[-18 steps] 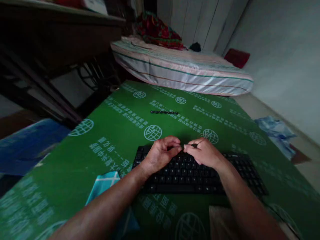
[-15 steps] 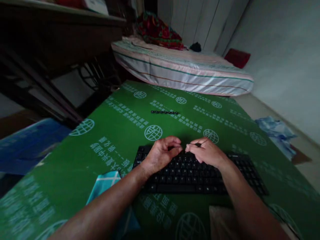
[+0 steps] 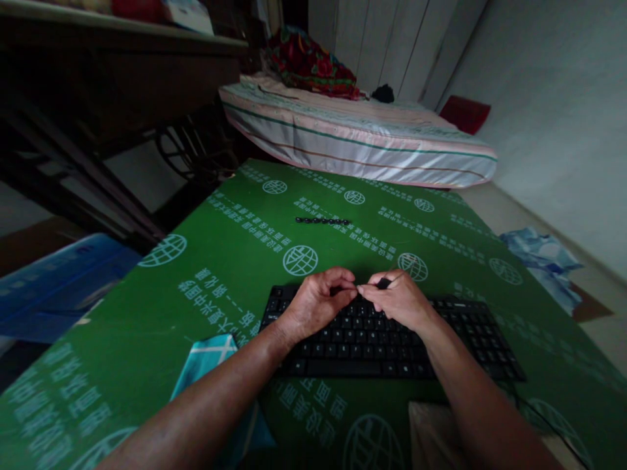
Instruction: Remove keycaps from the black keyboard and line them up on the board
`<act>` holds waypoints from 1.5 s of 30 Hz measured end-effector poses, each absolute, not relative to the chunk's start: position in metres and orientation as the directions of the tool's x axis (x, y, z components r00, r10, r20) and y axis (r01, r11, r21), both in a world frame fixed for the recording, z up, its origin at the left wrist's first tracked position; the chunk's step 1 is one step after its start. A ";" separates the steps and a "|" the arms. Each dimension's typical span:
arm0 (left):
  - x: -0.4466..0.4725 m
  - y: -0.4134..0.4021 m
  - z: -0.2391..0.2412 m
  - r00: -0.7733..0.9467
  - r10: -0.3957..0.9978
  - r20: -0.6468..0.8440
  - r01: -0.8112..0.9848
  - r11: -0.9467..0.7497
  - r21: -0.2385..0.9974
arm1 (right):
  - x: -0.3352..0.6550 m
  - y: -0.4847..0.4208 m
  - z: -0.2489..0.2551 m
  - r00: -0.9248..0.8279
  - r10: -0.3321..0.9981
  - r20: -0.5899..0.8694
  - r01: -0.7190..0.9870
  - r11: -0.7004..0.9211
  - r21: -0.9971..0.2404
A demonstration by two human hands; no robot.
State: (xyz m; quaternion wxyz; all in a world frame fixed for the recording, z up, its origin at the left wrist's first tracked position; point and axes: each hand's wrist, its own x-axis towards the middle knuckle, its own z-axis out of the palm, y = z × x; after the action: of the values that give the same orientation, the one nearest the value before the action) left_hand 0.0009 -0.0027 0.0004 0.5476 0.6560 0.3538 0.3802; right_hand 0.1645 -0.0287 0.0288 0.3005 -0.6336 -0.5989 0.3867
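A black keyboard [image 3: 345,369] lies across the green table, partly covered by my hands and forearms. Above its upper rows, my left hand [image 3: 318,303] is closed, thumb and forefinger pinched together; whatever is between them is too small to make out. My right hand [image 3: 399,300] is closed around a thin dark object [image 3: 383,283] of unclear kind, mostly hidden by the fingers. Its fingertips meet those of my left hand. Beyond the hands, several small black pieces [image 3: 322,221] lie in a row, resembling keycaps.
The green table [image 3: 235,235] has pale printed writing and globe marks. A turquoise checked cloth [image 3: 208,359] lies under my left forearm, and a beige flat item [image 3: 431,431] near my right. A cable [image 3: 543,421] runs off at right. A striped mattress [image 3: 362,150] stands behind.
My right hand has moved slightly left, bringing its fingertips against my left hand's. More of the dark object shows above the right fingers. My left hand stays nearly still.
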 end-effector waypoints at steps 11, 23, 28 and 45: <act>0.000 -0.001 0.002 0.472 0.875 0.106 0.103 -0.174 0.979 | 0.162 -0.025 0.011 0.130 0.991 0.011 0.573 -0.067 -0.817; 0.013 0.000 0.035 0.594 0.799 -0.092 0.675 -0.433 0.598 | 0.162 -0.019 0.007 0.125 0.990 0.069 0.650 -0.029 -0.759; 0.025 -0.001 0.035 0.520 0.852 -0.062 0.774 -0.439 0.456 | 0.161 -0.019 0.007 0.127 0.989 0.069 0.634 -0.027 -0.773; 0.022 0.000 0.006 0.553 0.822 0.139 0.512 -0.467 0.721 | 0.157 -0.029 -0.006 0.211 0.940 0.269 0.562 0.109 -0.820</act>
State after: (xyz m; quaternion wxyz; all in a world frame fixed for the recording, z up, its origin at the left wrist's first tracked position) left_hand 0.0219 -0.0002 0.0057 0.3191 0.8213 0.4060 0.2426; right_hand 0.1567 -0.0293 -0.0057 0.4515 -0.6337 -0.5922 0.2094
